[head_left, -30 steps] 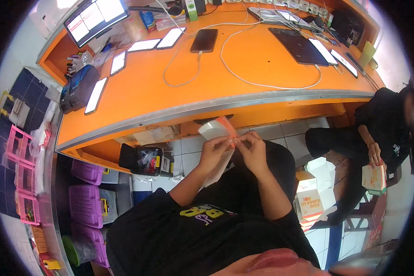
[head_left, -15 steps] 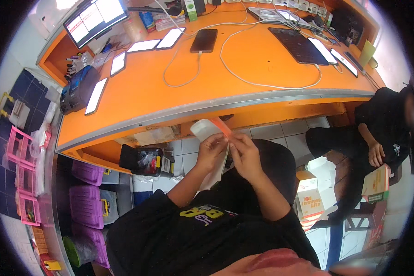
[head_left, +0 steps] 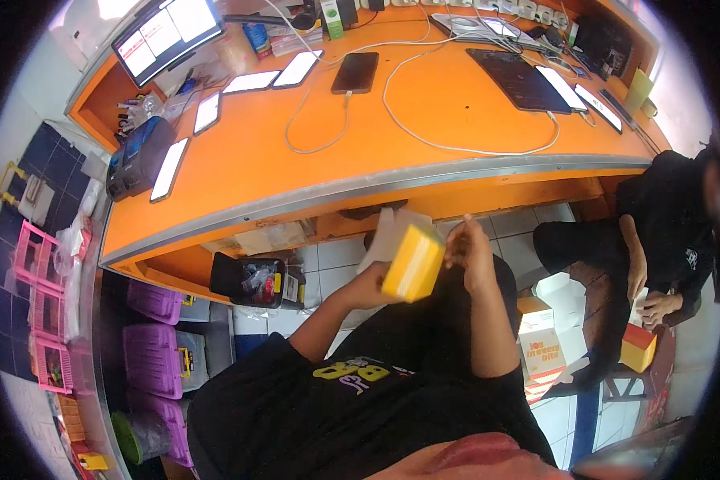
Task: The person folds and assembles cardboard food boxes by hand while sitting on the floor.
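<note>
A small yellow cardboard box (head_left: pixel 414 262) with a pale band is in front of my body, below the orange counter's edge. Its white flaps stand up at the far end. My left hand (head_left: pixel 368 286) grips the box from its left side, with the fingers partly hidden behind it. To the right of the box, my right hand (head_left: pixel 472 252) is raised with its fingers apart and nothing in them, a short gap from the cardboard.
Phones, a tablet (head_left: pixel 520 80) and white cables lie on the orange counter (head_left: pixel 424 112). Purple bins (head_left: pixel 148 356) and a black bin (head_left: pixel 252 280) are at left. To my right are printed cartons (head_left: pixel 540 352) and a seated person, whose hands work on a red-and-yellow box (head_left: pixel 638 348).
The folded cardboard between my hands is now an opened-out box turned yellow side up. My right hand has come off it toward the right. The other person now handles a box with both hands.
</note>
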The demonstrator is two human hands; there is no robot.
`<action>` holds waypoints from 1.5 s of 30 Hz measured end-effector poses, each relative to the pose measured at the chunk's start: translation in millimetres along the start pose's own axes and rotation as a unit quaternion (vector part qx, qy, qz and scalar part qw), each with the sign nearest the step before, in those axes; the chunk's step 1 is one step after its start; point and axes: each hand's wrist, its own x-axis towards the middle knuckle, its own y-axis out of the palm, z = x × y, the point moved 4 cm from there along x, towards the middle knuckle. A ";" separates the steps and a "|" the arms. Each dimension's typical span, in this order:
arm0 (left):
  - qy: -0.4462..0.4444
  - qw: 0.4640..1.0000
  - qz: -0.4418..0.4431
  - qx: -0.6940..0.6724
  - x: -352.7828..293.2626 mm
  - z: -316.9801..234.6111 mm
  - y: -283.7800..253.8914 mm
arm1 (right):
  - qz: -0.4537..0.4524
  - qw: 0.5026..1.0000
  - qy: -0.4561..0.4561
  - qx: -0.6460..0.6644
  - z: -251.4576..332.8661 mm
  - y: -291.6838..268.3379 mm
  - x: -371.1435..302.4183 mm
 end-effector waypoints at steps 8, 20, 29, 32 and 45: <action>0.049 0.875 0.069 0.476 8.6 25.0 0.8 | 0.049 0.911 -0.078 -0.401 -16.1 13.3 -5.4; -0.200 0.856 -0.274 -0.389 5.0 13.7 -34.9 | 0.152 0.673 -0.390 -0.609 -45.7 85.6 -52.9; -0.178 0.803 -0.302 -0.482 1.1 55.3 -25.9 | 0.093 0.717 -0.388 -0.571 -34.1 75.3 -50.2; -0.143 0.830 -0.352 -0.408 2.8 38.5 -37.4 | 0.055 0.804 -0.327 -0.493 -24.4 62.2 -38.5; -0.043 0.926 -0.295 -0.231 11.9 33.3 -9.1 | 0.009 0.881 -0.269 -0.389 -28.1 47.9 -28.8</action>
